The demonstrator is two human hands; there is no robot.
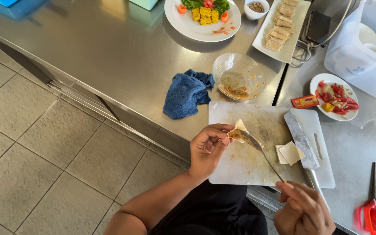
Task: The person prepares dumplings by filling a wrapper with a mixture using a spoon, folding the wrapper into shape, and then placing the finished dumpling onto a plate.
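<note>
Your left hand [207,150] is curled around a small folded wrapper [239,130], pinching it just above the white cutting board [249,167] on the steel counter [122,65]. Your right hand [303,211] is closed on a thin utensil [264,154], probably a spoon, whose tip touches the wrapper's filling. Spare wrapper squares [290,153] lie beside a cleaver [301,139] on the board.
</note>
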